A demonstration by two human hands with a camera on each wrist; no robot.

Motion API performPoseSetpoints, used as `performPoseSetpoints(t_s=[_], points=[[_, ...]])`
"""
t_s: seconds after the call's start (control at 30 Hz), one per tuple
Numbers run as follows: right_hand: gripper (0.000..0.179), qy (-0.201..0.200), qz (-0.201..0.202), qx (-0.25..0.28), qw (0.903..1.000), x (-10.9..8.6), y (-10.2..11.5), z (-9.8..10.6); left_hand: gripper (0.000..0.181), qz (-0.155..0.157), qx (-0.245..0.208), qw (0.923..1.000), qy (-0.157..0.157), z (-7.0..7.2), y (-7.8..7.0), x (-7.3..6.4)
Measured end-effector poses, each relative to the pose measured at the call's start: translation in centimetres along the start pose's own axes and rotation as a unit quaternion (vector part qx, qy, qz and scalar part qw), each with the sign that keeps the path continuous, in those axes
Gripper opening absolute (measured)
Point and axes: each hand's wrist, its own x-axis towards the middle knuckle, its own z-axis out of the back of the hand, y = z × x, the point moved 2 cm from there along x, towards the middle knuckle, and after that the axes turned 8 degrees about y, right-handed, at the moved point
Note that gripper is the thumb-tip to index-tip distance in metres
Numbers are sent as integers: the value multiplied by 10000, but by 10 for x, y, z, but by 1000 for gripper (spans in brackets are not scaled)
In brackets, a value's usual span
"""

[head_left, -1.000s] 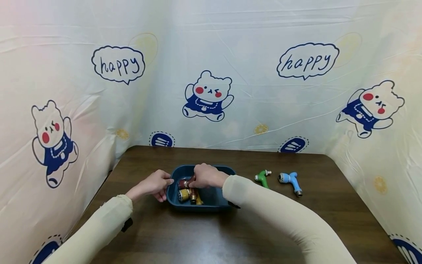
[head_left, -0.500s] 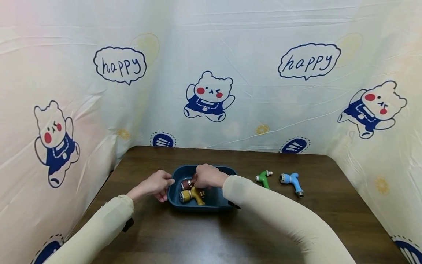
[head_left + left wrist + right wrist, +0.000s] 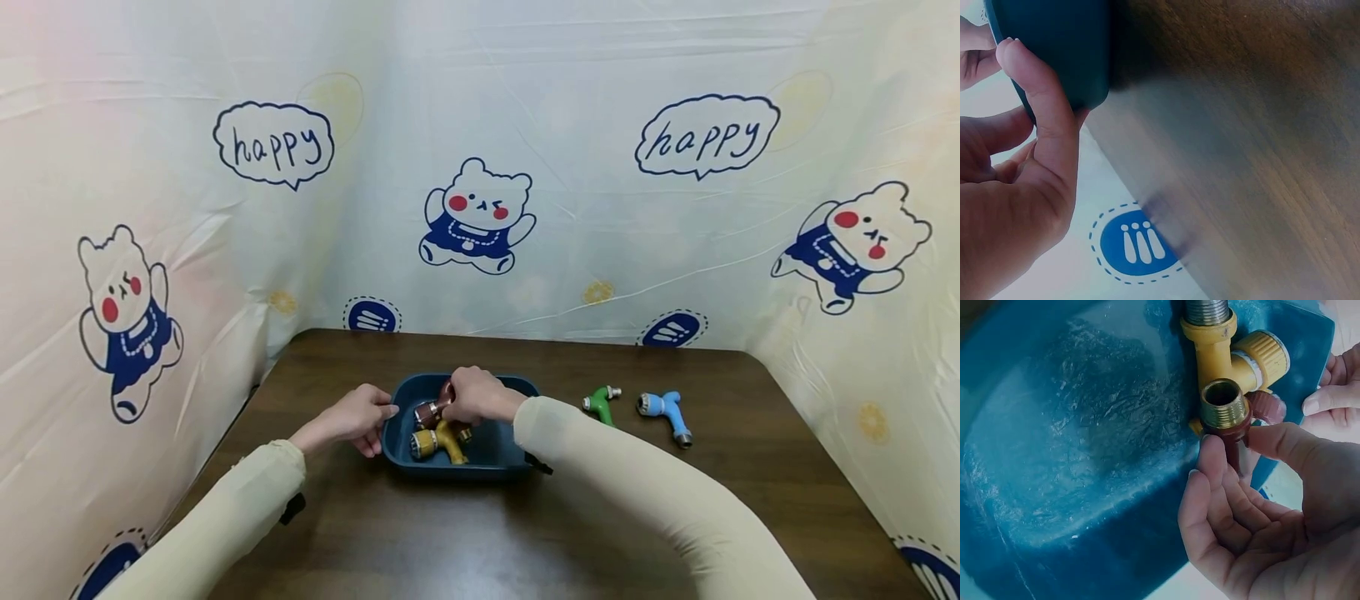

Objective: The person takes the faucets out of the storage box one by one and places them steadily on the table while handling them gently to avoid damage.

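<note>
A dark blue plastic basin (image 3: 461, 472) sits on the table, its left end pinched by my left hand (image 3: 356, 417). In the left wrist view that hand's thumb (image 3: 1041, 81) lies along the basin's wall. Inside the basin, my right hand (image 3: 480, 396) pinches a red-brown faucet (image 3: 427, 414); the right wrist view shows thumb and fingertips around its body, just below the brass threaded end (image 3: 1224, 412). A yellow faucet (image 3: 438, 442) lies in the basin in front of the red-brown one, which overlaps it in the right wrist view.
On the table (image 3: 570, 533) right of the basin lie a green faucet (image 3: 600, 403) and a light blue faucet (image 3: 667, 413). My right sleeve (image 3: 630, 475) passes in front of the green one. A printed cloth (image 3: 570, 208) hangs around the table's back and sides.
The red-brown faucet has turned and shifted back and right off the yellow one, uncovering it. My right hand has moved slightly right with it. My left hand keeps its place at the basin's end.
</note>
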Motion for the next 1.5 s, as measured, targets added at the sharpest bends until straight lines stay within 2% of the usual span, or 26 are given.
performPoseSetpoints(t_s=[0.17, 0.33, 0.6, 0.8, 1.0, 1.17, 1.5], points=[[19, 89, 84, -35, 9999, -4, -7, 7, 32, 26, -9, 10000, 21, -1, -1, 1], [26, 133, -11, -410, 9991, -8, -16, 12, 36, 76, 10, 10000, -25, -2, -2, 1], [18, 216, -62, -972, 9950, -21, -22, 11, 37, 80, 34, 10000, -34, -1, 0, 2], [14, 574, -225, -1180, 9911, -22, -28, 10, 38, 57, 6, 10000, 8, -1, 1, 1], [11, 569, -394, -1423, 9874, -23, -31, 11, 36, 38, 67, 10000, 4, 0, 0, 1], [8, 638, -421, -1483, 9860, -18, -34, 7, 38, 81, 34, 10000, 11, 0, 1, 0], [13, 944, -628, -1215, 9861, 3, -42, 1, 36, 37, 14, 10000, 8, 0, -1, 0]])
